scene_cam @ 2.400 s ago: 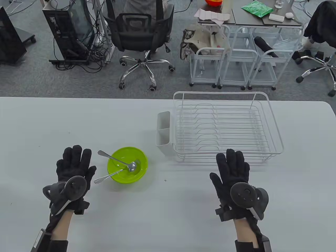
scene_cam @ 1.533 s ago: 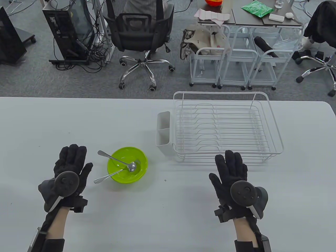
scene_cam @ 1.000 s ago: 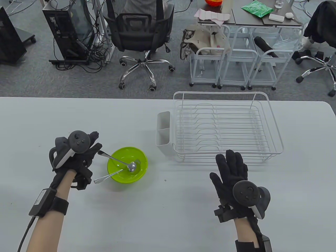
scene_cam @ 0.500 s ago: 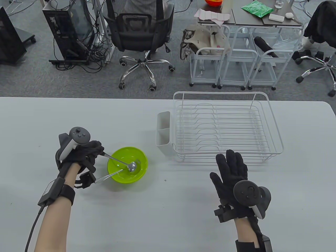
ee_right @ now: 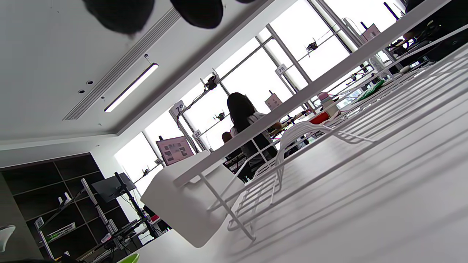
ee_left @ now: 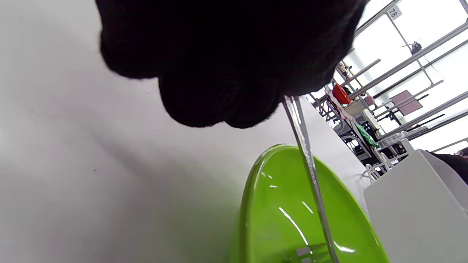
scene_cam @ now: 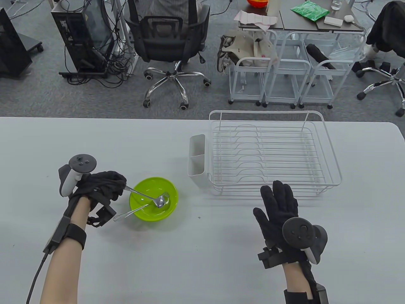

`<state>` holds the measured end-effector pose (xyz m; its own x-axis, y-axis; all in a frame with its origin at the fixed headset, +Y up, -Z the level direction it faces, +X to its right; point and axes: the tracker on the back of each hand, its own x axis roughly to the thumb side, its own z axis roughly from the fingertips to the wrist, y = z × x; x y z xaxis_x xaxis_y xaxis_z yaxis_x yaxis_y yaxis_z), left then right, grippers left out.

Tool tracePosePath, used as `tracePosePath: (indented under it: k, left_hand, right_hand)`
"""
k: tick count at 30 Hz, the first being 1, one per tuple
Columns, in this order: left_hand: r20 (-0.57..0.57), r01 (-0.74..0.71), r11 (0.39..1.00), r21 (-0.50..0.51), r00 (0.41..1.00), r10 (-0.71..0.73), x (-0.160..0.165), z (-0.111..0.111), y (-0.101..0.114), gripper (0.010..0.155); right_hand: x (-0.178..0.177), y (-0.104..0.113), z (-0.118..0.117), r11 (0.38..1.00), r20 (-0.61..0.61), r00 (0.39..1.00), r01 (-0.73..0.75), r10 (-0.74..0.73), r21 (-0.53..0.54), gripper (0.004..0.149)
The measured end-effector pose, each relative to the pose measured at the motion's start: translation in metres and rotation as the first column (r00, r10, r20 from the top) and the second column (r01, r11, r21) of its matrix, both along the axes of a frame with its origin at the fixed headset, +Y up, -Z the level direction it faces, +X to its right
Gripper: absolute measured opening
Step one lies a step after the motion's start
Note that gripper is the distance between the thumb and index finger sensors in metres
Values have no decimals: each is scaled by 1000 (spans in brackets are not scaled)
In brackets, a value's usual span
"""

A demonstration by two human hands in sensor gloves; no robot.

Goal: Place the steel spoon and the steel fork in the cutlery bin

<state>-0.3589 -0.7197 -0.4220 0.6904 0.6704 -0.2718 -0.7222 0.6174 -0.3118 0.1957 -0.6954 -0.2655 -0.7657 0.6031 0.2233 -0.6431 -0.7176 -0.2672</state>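
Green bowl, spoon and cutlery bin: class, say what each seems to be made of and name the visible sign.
Green bowl: probably glossy plastic, given its saturated lime colour and soft highlights.
Spoon: polished steel, silvery with mirror-like glints; the left hand grips its handle.
Cutlery bin: apparently matte white plastic, with smooth, even, unshiny walls.

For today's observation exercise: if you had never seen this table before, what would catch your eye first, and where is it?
The lime-green bowl, left of centre on the grey table, stands out at once, with a steel spoon and steel fork lying in it. The gloved left hand grips the spoon's handle at the bowl's left edge. To the right sits a white wire dish rack with the cutlery bin on its left side; the right hand rests flat before it.
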Motion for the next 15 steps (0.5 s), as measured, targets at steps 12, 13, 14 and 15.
tracePosePath:
  k: [12, 13, 14, 15]
  left_hand:
    - [-4, -181, 911, 370, 980, 197, 6, 19, 84, 40]
    - [-6, -189, 870, 455, 976, 216, 12, 22, 94, 40]
    - [-17, -185, 825, 534, 973, 228, 19, 24, 103, 39]
    - [-18, -187, 802, 567, 971, 238, 24, 25, 108, 39]
  right_hand:
    - [1, 0, 0, 999, -6, 999, 31, -31, 6, 69]
    - [1, 0, 0, 999, -7, 999, 32, -32, 6, 69]
    - [1, 0, 0, 999, -7, 999, 34, -34, 7, 69]
    - [1, 0, 1, 999, -7, 999, 35, -35, 7, 69]
